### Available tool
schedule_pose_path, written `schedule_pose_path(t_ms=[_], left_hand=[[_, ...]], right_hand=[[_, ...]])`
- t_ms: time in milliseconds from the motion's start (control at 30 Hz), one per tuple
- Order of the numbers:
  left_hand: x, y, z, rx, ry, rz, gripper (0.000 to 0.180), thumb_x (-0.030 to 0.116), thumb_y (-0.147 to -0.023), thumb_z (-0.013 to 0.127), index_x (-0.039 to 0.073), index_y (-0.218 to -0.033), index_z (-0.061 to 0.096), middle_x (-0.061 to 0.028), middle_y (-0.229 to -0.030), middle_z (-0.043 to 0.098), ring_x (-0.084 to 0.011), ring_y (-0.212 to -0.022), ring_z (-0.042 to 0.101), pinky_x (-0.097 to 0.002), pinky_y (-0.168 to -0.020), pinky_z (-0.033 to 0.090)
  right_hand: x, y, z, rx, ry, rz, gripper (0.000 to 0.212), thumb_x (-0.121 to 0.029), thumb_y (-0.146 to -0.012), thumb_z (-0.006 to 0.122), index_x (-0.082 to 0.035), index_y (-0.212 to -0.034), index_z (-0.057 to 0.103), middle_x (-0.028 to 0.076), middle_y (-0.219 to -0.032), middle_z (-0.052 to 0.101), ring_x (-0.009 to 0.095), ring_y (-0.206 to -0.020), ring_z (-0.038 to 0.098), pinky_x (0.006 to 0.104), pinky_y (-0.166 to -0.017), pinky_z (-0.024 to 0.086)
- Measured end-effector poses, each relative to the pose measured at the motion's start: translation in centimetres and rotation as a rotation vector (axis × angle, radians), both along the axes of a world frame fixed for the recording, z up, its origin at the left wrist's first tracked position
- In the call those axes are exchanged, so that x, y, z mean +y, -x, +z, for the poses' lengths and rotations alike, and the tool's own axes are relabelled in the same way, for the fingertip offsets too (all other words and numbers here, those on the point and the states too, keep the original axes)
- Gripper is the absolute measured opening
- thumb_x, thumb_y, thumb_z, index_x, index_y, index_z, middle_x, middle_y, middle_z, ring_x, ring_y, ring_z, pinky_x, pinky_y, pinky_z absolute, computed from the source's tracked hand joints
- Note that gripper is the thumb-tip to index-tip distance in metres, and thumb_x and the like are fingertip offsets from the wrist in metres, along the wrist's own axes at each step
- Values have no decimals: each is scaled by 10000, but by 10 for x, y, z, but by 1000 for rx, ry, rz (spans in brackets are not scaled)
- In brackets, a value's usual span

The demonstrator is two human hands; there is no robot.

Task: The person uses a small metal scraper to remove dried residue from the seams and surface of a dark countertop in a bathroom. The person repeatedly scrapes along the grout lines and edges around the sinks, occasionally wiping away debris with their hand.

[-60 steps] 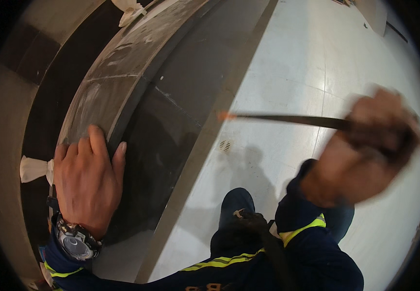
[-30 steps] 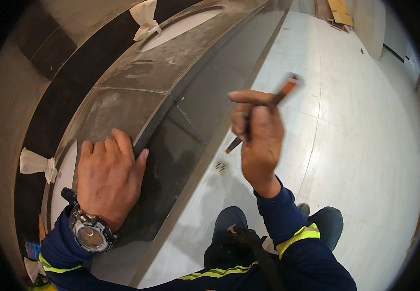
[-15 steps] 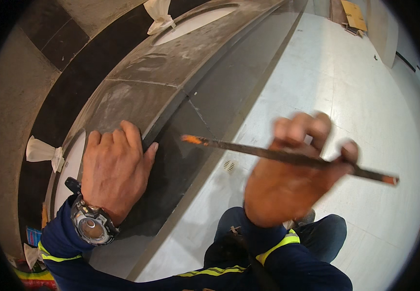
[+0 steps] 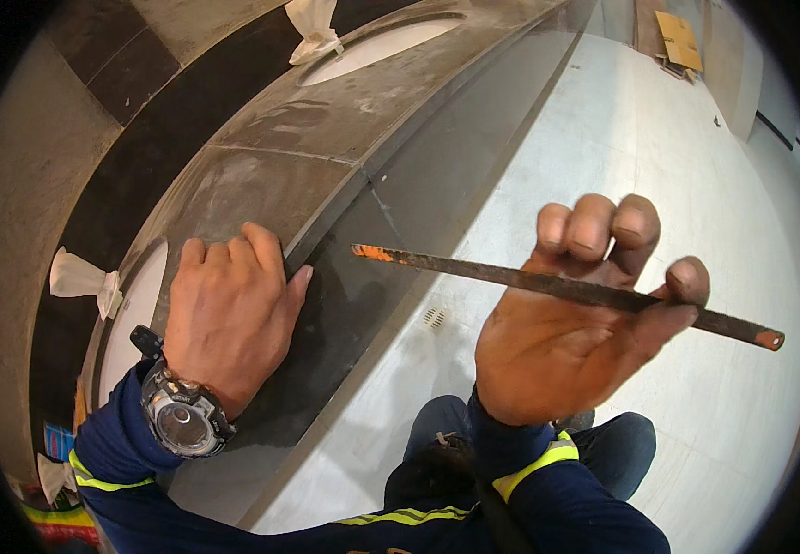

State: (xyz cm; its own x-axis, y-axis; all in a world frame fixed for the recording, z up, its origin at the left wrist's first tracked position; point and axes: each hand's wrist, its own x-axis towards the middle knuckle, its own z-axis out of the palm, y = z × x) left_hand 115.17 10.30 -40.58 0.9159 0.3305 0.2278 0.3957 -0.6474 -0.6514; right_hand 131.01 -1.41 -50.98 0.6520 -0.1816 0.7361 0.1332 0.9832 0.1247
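My right hand [image 4: 566, 342] is raised palm up over the floor, pinching a worn hacksaw blade [image 4: 511, 277] between thumb and index finger. The other fingers curl loosely above it. Dark and narrow, the blade has orange paint left near both ends and a hole at its right end. Its left end hangs in front of the counter's dark front face. My left hand [image 4: 234, 319] lies flat on the grey stone countertop [image 4: 280, 175], fingers stretched forward, thumb at the front edge. A wristwatch [image 4: 186, 423] is on that wrist.
Oval white basins [image 4: 391, 48] are set into the counter, with taps [image 4: 86, 283] wrapped in white behind them. A floor drain [image 4: 434, 318] sits in the pale tiled floor [image 4: 686, 212]. Cardboard [image 4: 679, 42] lies at the far right.
My right hand has shifted slightly right and steadied, still pinching the hacksaw blade. My left hand stays on the counter. The whole view has shifted a little.
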Motion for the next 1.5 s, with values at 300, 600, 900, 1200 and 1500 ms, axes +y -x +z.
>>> schedule_pose_path(t_ms=[300, 600, 900, 1200, 1500], left_hand=[[2, 5, -1, 0, -36, -20, 474, 348, -956, 649, -92, -1121, 590, -158, -769, 642, -310, -761, 637, -416, -815, 460], [5, -7, -14, -8, 26, -51, 499, 345, -923, 690, -108, -1112, 598, -156, -762, 654, -294, -740, 646, -395, -790, 462], [10, -2, -16, 4, -72, -129, 534, 373, -958, 632, -142, -1099, 622, -154, -751, 666, -258, -690, 632, -361, -756, 465], [14, 17, -2, 140, -271, -11, 527, 355, -1007, 554, -156, -1111, 629, -153, -804, 692, -238, -674, 649, -381, -779, 474], [9, 3, -6, 186, -148, -1, 529, 373, -1014, 546, -140, -1102, 640, -112, -779, 666, -217, -637, 629, -376, -738, 457]], right_hand=[[-2, -25, -2, -100, 936, -288, 411, -354, -1107, 440, -24, -1281, 611, 37, -750, 516, 94, -669, 502, 259, -608, 401], [15, -39, -2, -308, 1339, -578, 307, -150, -1024, 543, -60, -1300, 645, 205, -1081, 719, 383, -944, 683, 391, -848, 531], [117, -87, 123, -1236, 1349, -1180, 346, -107, -940, 549, -147, -1240, 715, 186, -1085, 733, 371, -1020, 692, 456, -859, 556], [204, -31, 154, -1387, 1569, -1108, 479, -17, -875, 539, -188, -1290, 706, 168, -1132, 734, 348, -1055, 693, 446, -910, 543], [217, -29, 149, -1479, 1699, -1200, 464, -15, -884, 555, -176, -1292, 705, 161, -1195, 722, 348, -1084, 689, 439, -927, 541]])
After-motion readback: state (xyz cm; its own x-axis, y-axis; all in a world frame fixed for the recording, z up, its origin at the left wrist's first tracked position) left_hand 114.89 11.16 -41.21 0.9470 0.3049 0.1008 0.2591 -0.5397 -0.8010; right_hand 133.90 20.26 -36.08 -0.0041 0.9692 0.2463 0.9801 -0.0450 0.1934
